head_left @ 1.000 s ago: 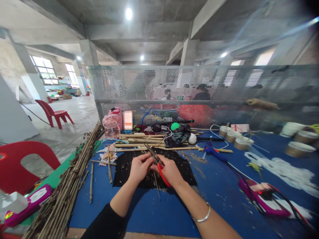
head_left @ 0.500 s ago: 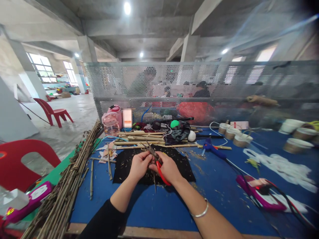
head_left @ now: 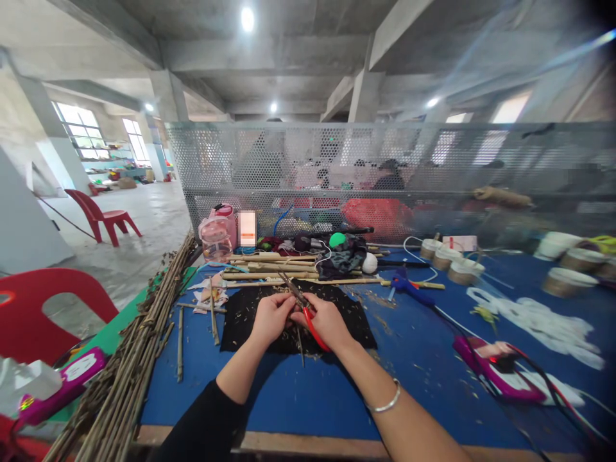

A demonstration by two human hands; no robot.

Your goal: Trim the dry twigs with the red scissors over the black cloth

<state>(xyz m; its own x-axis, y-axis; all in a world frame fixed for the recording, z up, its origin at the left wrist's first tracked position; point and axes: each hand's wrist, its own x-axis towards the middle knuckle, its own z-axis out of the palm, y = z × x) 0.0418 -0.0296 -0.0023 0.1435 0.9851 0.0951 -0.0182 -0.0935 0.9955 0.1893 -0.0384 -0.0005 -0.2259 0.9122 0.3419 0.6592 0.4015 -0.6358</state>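
Note:
My right hand (head_left: 326, 322) is wrapped round a pair of scissors (head_left: 316, 332) with red handles. Their blades are together and point up and away to the left, past my left fingertips. My left hand (head_left: 270, 319) is closed in a pinch just left of the scissors, its fingertips close to my right fingers. A thin twig (head_left: 301, 346) runs down from between the hands; its upper end is hidden by my fingers. Both hands are over a black cloth (head_left: 235, 327) strewn with small plant scraps.
Bamboo sticks (head_left: 269, 268) lie behind the cloth, and a long bundle of dry stalks (head_left: 115, 372) lines the left edge. On the right are a blue glue gun (head_left: 411, 287), its cable, a purple power strip (head_left: 500, 375) and small pots (head_left: 466, 271). A perforated metal screen (head_left: 216, 160) stands behind.
The scissor blades were apart and are now together. My hands stay in nearly the same place. Behind the screen, a person's head has shifted up and left.

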